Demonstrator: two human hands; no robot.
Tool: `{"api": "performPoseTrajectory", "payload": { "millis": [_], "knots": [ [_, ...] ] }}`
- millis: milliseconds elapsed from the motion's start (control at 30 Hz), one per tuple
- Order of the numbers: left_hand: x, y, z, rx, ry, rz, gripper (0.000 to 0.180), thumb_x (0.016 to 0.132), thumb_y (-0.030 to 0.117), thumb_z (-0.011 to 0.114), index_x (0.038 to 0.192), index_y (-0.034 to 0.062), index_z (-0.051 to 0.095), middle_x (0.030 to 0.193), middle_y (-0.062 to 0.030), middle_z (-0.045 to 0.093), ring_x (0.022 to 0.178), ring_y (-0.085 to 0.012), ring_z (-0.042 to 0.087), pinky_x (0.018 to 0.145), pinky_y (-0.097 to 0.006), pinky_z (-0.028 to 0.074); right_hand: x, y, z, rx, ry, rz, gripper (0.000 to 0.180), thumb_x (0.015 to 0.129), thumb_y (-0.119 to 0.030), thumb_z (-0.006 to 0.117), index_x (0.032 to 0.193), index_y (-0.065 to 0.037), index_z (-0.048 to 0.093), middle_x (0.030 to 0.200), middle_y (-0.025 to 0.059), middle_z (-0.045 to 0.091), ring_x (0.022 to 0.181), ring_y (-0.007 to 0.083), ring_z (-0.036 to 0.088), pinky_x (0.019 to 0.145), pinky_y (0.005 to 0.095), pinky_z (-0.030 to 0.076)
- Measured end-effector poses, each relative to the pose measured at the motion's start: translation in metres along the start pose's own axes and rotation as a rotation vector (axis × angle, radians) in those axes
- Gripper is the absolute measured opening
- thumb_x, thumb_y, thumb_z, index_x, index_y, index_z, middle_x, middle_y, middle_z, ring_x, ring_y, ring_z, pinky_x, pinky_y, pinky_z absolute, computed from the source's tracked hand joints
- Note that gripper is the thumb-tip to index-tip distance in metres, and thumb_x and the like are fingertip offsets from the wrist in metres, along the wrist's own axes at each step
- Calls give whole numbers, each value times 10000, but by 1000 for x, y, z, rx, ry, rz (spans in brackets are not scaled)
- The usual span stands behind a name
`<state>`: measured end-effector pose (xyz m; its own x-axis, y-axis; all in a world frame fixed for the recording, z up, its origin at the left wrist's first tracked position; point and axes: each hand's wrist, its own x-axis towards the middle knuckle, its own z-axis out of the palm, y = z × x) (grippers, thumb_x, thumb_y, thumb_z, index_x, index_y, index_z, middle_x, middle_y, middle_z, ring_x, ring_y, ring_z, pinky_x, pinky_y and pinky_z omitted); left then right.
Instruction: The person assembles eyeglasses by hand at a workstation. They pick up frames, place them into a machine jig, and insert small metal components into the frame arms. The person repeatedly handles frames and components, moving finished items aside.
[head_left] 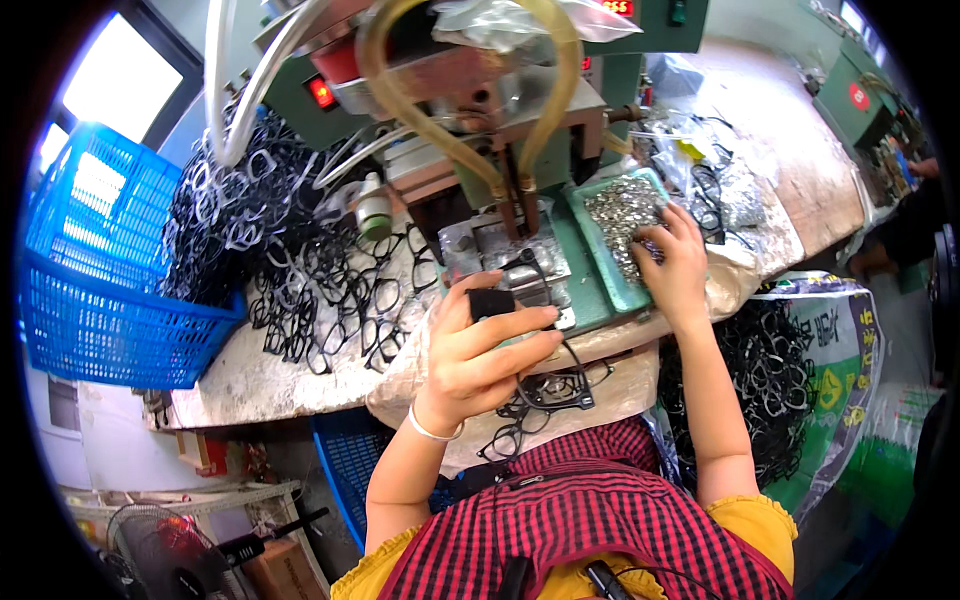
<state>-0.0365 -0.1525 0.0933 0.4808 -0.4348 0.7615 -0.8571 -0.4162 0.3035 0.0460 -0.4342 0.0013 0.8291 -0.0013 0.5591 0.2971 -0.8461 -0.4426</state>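
Note:
My left hand is closed on a black eyeglass frame, keeping one part of it against the metal fixture of the green machine. A black wrap covers one of its fingers. Above the fixture, two copper-coloured electrodes point down, close to the frame's far end. My right hand reaches into a pale green tray heaped with small silvery metal parts. Its fingers are bent together at the heap's right side; what lies between the tips is hidden.
Black eyeglass frames cover the table's left side beside a blue basket. More frames lie below my left hand and in a sack at right. Yellowish hoses loop over the machine. A green-capped bottle stands left of it.

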Motion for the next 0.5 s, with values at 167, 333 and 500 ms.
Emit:
{"api": "performPoseTrajectory", "payload": {
  "millis": [167, 333, 500],
  "knots": [
    [0, 2, -2, 14, -2, -12, 262, 727, 95, 732, 985, 113, 774, 1066, -50, 745, 879, -243, 667, 992, -525, 489, 3, 0, 4, 62, 62, -25, 129, 768, -85, 759, 895, -63, 748, 1252, 241, 645, 1304, 396, 530, 1092, 457, 412],
    [-27, 21, 8, 131, 39, -97, 417, 756, 78, 747, 1167, 110, 683, 1245, -75, 687, 1129, -291, 655, 1087, -539, 428, -4, 4, 6, 539, 142, 255, 62, 882, -38, 692, 937, -13, 678, 1054, 96, 703, 980, 192, 647, 918, 317, 488],
    [-89, 27, -51, 664, 393, -347, 245, 844, 85, 730, 1088, 83, 715, 1283, -134, 667, 1191, -293, 626, 1128, -468, 377, -23, 46, 5, 1149, 333, 527, 56, 915, 7, 654, 968, -2, 669, 954, 46, 671, 883, 110, 603, 864, 244, 463]
  ]
}}
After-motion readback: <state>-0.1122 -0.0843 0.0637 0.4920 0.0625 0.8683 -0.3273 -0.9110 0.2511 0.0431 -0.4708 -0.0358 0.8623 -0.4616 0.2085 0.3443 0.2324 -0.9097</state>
